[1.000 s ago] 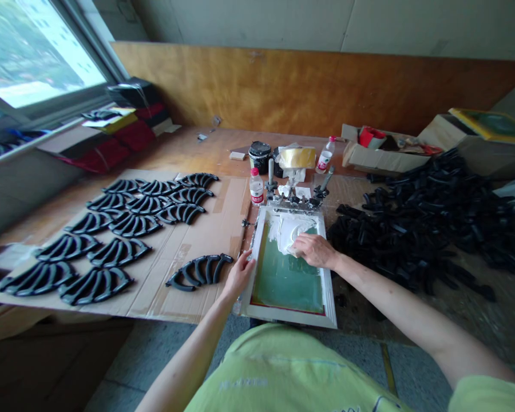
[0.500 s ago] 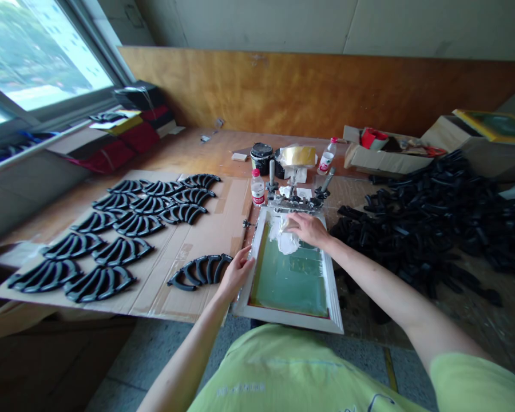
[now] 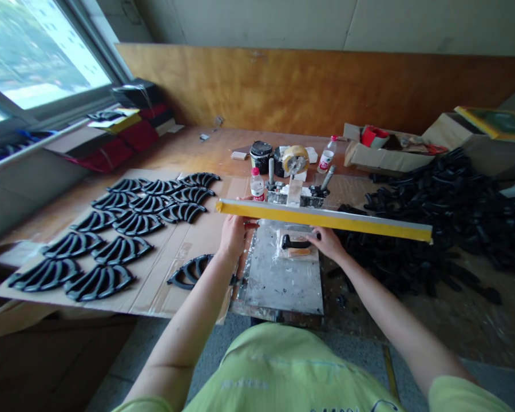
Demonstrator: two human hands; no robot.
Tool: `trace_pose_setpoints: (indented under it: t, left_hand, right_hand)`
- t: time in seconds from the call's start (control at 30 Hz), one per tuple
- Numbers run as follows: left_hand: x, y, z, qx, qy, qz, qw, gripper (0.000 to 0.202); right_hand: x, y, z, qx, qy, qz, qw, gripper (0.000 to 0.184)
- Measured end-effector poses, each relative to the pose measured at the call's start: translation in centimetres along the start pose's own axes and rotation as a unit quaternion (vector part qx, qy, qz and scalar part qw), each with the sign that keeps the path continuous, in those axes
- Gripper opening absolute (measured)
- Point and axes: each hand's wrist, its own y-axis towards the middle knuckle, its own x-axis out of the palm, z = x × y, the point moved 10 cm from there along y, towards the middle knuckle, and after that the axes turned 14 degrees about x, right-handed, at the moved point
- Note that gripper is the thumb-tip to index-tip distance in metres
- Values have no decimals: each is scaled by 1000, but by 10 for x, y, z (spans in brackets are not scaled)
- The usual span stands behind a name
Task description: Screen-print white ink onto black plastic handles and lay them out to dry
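The printing screen frame [image 3: 326,218] is tilted up, its yellow and white front edge toward me. My left hand [image 3: 233,233] grips it near the left end; some fingers are hidden behind the edge. Below it lies a grey metal base plate [image 3: 278,283] with a small clear-taped holder [image 3: 298,252]. On that holder rests a black curved plastic piece [image 3: 295,242]. The fingertips of my right hand [image 3: 327,242] are closed on its right end. At the back, the hinge clamp [image 3: 300,197] carries a tape roll [image 3: 295,160] on an arm.
Black fan-like rows of curved pieces [image 3: 139,223] cover the cardboard [image 3: 163,292] at left. A heap of black pieces [image 3: 446,217] lies at right. Bottles [image 3: 257,184], a black tub [image 3: 261,155] and an open carton [image 3: 381,157] stand behind.
The screen frame has swung up from lying flat, exposing the base plate. My right hand has left the white-smeared mesh for the black piece. The tape roll has turned with the frame.
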Motion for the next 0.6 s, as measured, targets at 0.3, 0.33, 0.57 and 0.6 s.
trace_pose_setpoints:
  t: [0.3,0.33,0.57,0.6]
  left_hand:
    - [6,-163,-126,-313,-6,-68,947,52]
    - [-9,-166,-128,-299,-2,-39,953,51]
    - [-238,-160,-120,-254,245,177,919,59]
    - [-270,-165,-117,-267,295,202,895,60]
  right_hand:
    - [39,-122,-132,-187,-19,-41,981,23]
    - [40,-130,-132,-196,-5,-62,979,25]
    - [28,-109,86,201,-188,-95,957,43]
    - [31,-107,109,213,-190,-99,953,42]
